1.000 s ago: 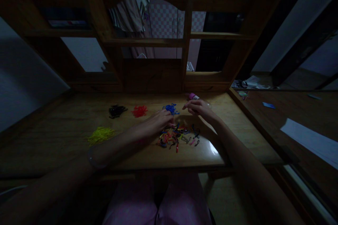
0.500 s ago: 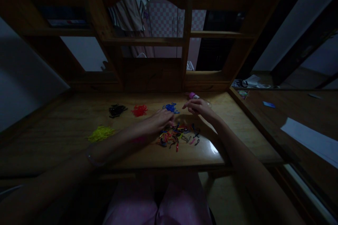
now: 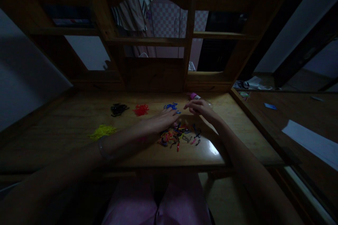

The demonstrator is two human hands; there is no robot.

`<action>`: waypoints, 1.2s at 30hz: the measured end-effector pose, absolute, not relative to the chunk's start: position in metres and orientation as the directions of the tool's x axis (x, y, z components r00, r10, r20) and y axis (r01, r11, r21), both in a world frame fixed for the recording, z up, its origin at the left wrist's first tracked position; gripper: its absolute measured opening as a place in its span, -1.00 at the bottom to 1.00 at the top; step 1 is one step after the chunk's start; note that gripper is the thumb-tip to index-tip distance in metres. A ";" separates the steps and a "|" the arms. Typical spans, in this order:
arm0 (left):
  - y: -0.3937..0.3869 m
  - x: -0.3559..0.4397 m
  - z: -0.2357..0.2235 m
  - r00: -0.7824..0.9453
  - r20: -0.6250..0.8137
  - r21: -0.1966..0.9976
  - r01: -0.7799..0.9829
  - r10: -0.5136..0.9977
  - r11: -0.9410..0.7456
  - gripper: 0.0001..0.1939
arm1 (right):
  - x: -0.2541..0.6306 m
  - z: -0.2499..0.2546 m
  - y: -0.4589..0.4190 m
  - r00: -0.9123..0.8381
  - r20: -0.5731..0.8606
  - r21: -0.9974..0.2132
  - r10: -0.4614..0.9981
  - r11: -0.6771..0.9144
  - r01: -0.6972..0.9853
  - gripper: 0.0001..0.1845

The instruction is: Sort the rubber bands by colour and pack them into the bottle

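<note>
Small thin coloured loops, like rubber bands, lie on the wooden desk in piles. My left hand reaches over the front of the blue pile, its fingers stretched out and partly covering it. Just below that hand spreads a mixed heap of colours. My right hand rests to the right of the blue pile, fingers loosely bent and apart, with nothing visible in them. Further left are a black pile, a red pile and a yellow pile. My left forearm mostly hides a pink pile.
A clear bottle with a purple-pink cap lies behind my right hand. The desk's wooden shelf frame rises at the back. To the right, a lower brown surface holds white paper and a small blue card.
My left hand has shifted slightly right and its fingers have stretched out toward the blue pile. My right hand has stayed in nearly the same place. The view has turned a little.
</note>
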State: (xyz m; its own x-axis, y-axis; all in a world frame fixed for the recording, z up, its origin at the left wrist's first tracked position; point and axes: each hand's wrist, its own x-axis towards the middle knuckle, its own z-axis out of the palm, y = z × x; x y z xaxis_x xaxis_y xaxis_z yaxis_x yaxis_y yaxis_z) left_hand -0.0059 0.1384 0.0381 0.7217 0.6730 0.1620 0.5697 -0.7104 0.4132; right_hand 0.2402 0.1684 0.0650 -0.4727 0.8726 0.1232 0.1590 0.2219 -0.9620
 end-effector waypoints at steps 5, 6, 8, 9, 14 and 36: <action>0.138 -0.004 0.054 0.752 0.131 0.353 0.573 0.646 -0.739 -0.94 | 0.241 0.065 0.169 -0.472 0.132 -0.963 0.872 0.226 0.149 -0.67; 0.137 -0.004 0.058 0.748 0.130 0.381 0.568 0.651 -0.729 -0.94 | 0.241 0.065 0.169 -0.475 0.131 -0.963 0.870 0.225 0.147 -0.67; 0.133 -0.007 0.066 0.724 0.116 0.482 0.557 0.679 -0.676 -0.91 | 0.240 0.065 0.168 -0.480 0.126 -0.965 0.868 0.220 0.146 -0.69; 0.132 -0.008 0.070 0.712 0.104 0.530 0.551 0.694 -0.645 -0.89 | 0.240 0.066 0.168 -0.481 0.124 -0.965 0.868 0.218 0.145 -0.69; 0.125 -0.012 0.083 0.627 0.075 0.753 0.474 0.775 -0.456 -0.82 | 0.239 0.066 0.167 -0.480 0.126 -0.965 0.868 0.219 0.144 -0.69; 0.054 -0.070 0.097 0.225 -0.093 0.907 0.422 0.970 -0.011 -0.71 | 0.203 0.038 0.147 -0.731 0.259 -0.560 0.631 0.715 0.418 -0.83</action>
State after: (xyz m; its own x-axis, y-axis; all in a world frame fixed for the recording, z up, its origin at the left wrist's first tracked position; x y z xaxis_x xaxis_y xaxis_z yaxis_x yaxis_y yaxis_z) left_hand -0.0696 0.0539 0.0968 0.2248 0.9700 -0.0929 0.4216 -0.0109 0.9067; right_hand 0.2027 0.1474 0.0375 -0.7311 0.6311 0.2592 0.4185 0.7149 -0.5601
